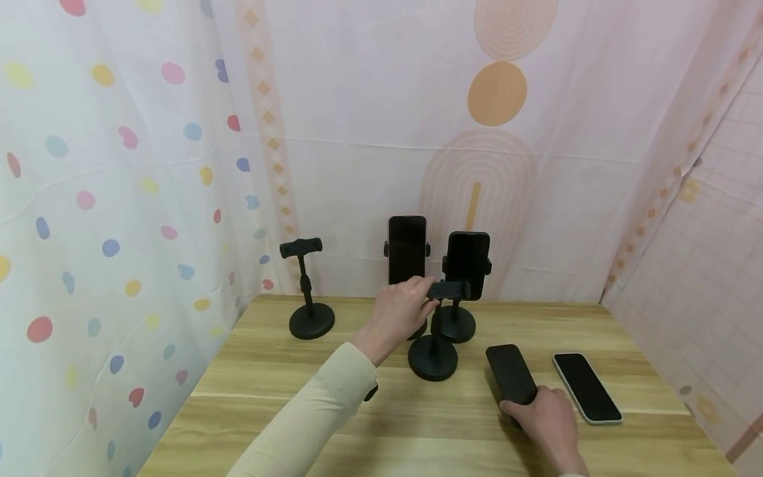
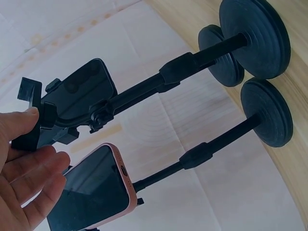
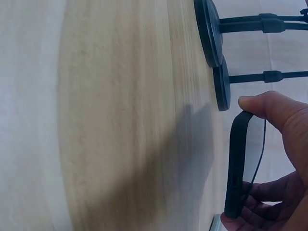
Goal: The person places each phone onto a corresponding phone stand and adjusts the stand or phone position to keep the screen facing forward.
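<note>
My left hand (image 1: 401,313) grips the clamp (image 1: 450,290) at the top of a black phone stand (image 1: 433,358), thumb on one side and fingers on the other in the left wrist view. That clamp carries no phone. With my right hand (image 1: 551,421) I hold a dark phone (image 1: 511,372) by its near end, thumb and fingers on opposite edges; the right wrist view shows it above the table. Behind the gripped stand, two more stands bear upright phones, one phone (image 1: 407,248) on the left and another phone (image 1: 467,262) on the right. My left forearm partly hides the left one's stand.
An empty-clamped phone stand (image 1: 312,320) stands at the back left of the wooden table (image 1: 268,384). A phone with a pale frame (image 1: 587,387) lies flat right of my right hand. Patterned curtains (image 1: 357,99) hang close behind the table and at both sides.
</note>
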Demonstrator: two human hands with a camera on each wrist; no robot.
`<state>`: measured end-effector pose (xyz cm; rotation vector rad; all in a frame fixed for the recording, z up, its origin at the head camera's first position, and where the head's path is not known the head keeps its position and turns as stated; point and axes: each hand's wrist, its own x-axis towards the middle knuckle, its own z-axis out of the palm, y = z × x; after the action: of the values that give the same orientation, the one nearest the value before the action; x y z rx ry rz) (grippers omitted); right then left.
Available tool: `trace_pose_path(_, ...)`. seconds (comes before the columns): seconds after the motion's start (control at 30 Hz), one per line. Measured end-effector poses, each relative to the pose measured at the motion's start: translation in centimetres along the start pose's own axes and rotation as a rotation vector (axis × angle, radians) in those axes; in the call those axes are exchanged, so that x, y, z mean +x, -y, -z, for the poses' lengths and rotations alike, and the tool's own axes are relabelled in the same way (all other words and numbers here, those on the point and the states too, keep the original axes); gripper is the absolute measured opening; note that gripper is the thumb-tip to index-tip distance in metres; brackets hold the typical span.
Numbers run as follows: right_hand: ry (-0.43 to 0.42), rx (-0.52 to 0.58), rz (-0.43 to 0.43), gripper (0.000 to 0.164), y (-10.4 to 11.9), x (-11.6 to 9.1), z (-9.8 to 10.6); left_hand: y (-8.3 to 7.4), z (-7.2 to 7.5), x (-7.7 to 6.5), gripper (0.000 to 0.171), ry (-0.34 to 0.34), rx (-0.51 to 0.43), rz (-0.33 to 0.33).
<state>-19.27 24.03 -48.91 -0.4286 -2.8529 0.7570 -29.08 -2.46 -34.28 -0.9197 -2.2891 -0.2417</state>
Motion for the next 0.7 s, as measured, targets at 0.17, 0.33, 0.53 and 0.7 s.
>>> trace_pose_path(0.17, -0.027, 0.039, -0.018, 0.078, 0.5, -0.2, 0.0, 0.1, -0.2, 0.1, 0.036, -0.005, 0.018, -0.004)
trace_pose_path(0.33, -0.055, 0.060, -0.023, 0.079, 0.8, -0.2, 0.1, 0.2, -0.4, 0.0, 0.036, -0.033, 0.012, -0.015)
trace_pose_path(0.53, -0.075, 0.070, -0.025, 0.082, 1.7, 0.0, 0.8, 0.4, -0.8, -0.1, 0.036, -0.073, 0.023, -0.034)
trace_pose_path(0.7, -0.096, 0.084, -0.023, 0.080, 2.4, -0.1, 1.5, 0.4, -0.8, -0.2, 0.036, -0.074, 0.020, -0.037)
